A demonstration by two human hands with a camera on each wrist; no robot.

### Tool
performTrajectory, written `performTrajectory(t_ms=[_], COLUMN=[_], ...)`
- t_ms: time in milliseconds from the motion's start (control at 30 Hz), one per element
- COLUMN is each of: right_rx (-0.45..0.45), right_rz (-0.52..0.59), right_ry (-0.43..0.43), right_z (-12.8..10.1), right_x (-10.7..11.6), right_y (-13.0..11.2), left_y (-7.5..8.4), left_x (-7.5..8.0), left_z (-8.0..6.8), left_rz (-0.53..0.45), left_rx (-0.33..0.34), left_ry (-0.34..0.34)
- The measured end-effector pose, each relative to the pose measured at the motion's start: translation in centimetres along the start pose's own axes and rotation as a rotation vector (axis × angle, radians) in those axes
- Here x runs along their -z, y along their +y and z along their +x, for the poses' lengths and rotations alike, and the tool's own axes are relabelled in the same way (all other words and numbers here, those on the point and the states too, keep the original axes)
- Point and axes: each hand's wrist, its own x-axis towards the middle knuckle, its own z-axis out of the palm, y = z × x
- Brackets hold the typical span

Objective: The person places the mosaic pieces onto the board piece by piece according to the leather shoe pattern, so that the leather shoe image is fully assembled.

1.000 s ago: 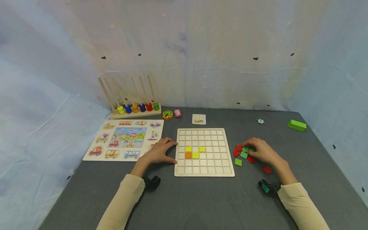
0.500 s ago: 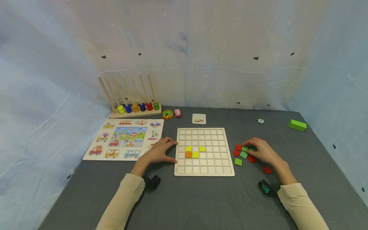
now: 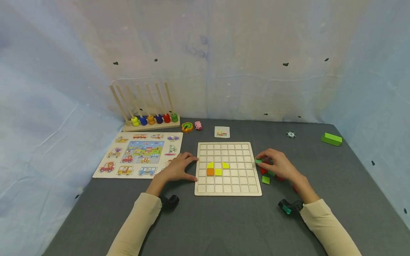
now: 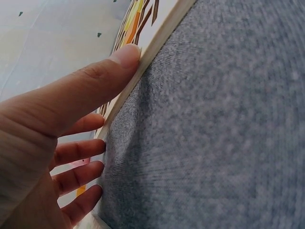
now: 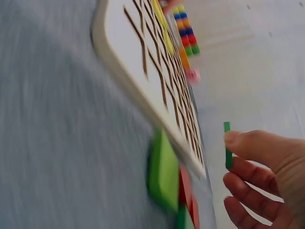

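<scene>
A wooden grid board (image 3: 237, 183) lies flat on the dark table, with two yellow pieces with a cut corner, a yellow square (image 3: 218, 172) and an orange square (image 3: 210, 172) in its cells. At the board's left edge rests my left hand (image 3: 176, 169), thumb and fingertips on the rim, fingers nearly straight. My right hand (image 3: 280, 166) pinches a green tile (image 5: 228, 145) between thumb and index finger, raised near the board's right edge. Below that hand lie several red and green tiles, partly hidden by it; one light green tile (image 3: 266, 180) sits apart in front.
To the left lies a picture puzzle board (image 3: 107, 156), with a peg-and-ring counting stand (image 3: 150, 127) behind it. A small pattern card (image 3: 222, 132), a pink pig figure (image 3: 198, 125) and a tree piece (image 3: 187, 127) are at the back. A chip (image 3: 290, 134) and green block (image 3: 331, 139) stand at right.
My right hand has lifted a green tile from the pile and moved left with it, close to the board's right edge. The left hand stays at the board's left edge.
</scene>
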Motion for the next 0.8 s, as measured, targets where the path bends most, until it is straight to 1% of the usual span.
performTrajectory(t_ms=[133,233,400,567,800], right_rx=[0.093,0.138,0.156,0.173,0.190], right_rz=[0.055,0.094,0.134,0.109,0.093], right_ry=[0.006,-0.008,-0.039,-0.063,-0.149], right_z=[1.3,2.2,3.2,3.8,4.6], right_x=[-1.7,-3.0,-4.7,-6.4,-8.5], right_y=[-1.6,-2.9,-5.0,-6.5,-8.4], left_y=[-0.1,-0.1,0.0,0.0,-0.2], left_x=[-0.1,-0.2,-0.3,-0.3,-0.4], left_z=[0.1,0.2,0.2,0.1,0.2], left_rz=[0.007,0.004,0.005,0.008,0.008], left_rx=[-0.003,-0.001,0.000,0.006,0.000], left_ry=[-0.001,0.000,0.000,0.000,-0.002])
